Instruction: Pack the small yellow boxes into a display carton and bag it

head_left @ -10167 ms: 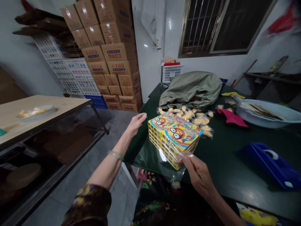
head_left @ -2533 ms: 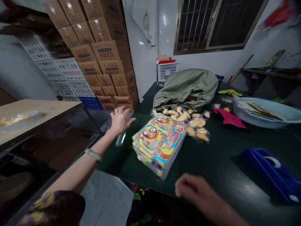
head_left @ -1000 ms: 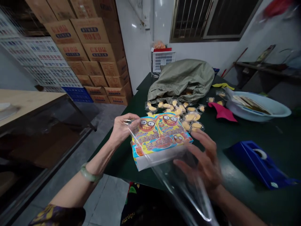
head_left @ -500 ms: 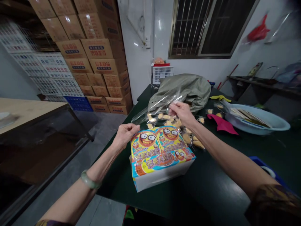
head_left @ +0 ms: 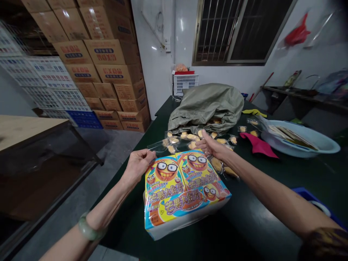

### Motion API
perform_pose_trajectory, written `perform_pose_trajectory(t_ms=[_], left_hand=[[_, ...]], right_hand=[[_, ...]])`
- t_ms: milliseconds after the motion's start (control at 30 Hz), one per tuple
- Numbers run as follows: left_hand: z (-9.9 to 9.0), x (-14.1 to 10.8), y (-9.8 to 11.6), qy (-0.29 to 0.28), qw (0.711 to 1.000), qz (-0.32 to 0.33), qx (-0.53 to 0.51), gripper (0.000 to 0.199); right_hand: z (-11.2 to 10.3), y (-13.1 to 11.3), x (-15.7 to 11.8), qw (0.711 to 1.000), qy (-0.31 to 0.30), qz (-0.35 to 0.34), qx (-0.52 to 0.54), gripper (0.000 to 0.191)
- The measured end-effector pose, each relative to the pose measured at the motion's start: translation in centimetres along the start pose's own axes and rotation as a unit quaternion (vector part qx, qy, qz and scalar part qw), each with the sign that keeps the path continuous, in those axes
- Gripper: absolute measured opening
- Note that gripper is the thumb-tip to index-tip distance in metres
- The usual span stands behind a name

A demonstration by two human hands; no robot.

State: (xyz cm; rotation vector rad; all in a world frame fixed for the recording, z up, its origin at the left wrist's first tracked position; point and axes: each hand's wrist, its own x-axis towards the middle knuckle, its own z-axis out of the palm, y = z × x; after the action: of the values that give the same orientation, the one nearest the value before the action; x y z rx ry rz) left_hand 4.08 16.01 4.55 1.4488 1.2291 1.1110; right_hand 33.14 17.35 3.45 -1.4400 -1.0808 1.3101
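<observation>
Pinching clear plastic film (head_left: 160, 145) above a stack of bright yellow cartoon-printed boxes (head_left: 185, 192)

The left hand (head_left: 138, 166), with a pale green jade bangle (head_left: 89, 229) on its wrist, sits at the far left corner of the stack, its fingers curled and pressed together, pinching the film's edge. The right hand (head_left: 214, 148) reaches over the far right side with its fingers spread and extended, palm down; whether it grips the film, I cannot tell. The film lies over the top of the stack and runs out past its far edge. The stack rests flat near the front edge of a dark green table (head_left: 252, 224), with each printed box showing a grinning face in round glasses.

Just beyond it, small clear sachets of yellow food (head_left: 191, 145) lie scattered, some touching the stack and some beneath the right hand. They spill from the mouth of a grey-green woven sack (head_left: 206, 105) lying on its side. To the right are a crumpled magenta cloth (head_left: 257, 145) and a wide pale blue plastic basin (head_left: 299, 141) holding flat packets. A blue plastic case (head_left: 312, 199) sits at the right edge of the table. Stacked cardboard cartons (head_left: 106, 69) rise against the wall behind.
</observation>
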Motion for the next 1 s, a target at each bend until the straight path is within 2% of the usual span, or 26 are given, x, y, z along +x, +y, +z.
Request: perform_pose_trajectory(t_ms=[67,133,233,367,600,700,867,1000], left_hand=[[0.1,-0.1,-0.1,0.006,1.000,-0.003,-0.005,0.036],[0.3,-0.2,-0.1,0.013,1.000,-0.003,-0.006,0.035],[0.3,-0.3,-0.2,0.027,1.000,-0.009,-0.011,0.032],[0.2,-0.1,-0.3,0.035,0.999,-0.019,-0.018,0.031],[0.0,0.6,-0.3,0.036,0.999,-0.023,0.003,0.030],[-0.1,0.7,-0.2,0.032,0.999,-0.024,0.002,0.031],[-0.1,0.9,-0.3,0.034,0.998,-0.044,-0.014,0.032],[0.3,1.1,-0.7,0.040,0.992,-0.111,-0.049,0.028]], right_hand=[[-0.7,-0.4,-1.1,0.999,-0.009,0.040,-0.002,0.073],[-0.7,-0.9,-1.9,0.999,-0.028,0.025,-0.026,0.062],[0.1,-1.2,-2.4,0.998,-0.061,-0.002,-0.027,0.040],[1.6,-1.0,-2.0,0.995,-0.093,0.006,0.035,0.028],[2.3,-0.1,-1.5,0.995,-0.064,-0.045,0.066,0.014],[2.5,0.2,-1.6,0.996,-0.037,-0.050,0.062,0.013],[2.9,0.5,-1.0,0.998,0.013,-0.018,0.054,0.018],[3.2,0.5,-1.3,0.998,0.007,0.039,0.048,0.016]])
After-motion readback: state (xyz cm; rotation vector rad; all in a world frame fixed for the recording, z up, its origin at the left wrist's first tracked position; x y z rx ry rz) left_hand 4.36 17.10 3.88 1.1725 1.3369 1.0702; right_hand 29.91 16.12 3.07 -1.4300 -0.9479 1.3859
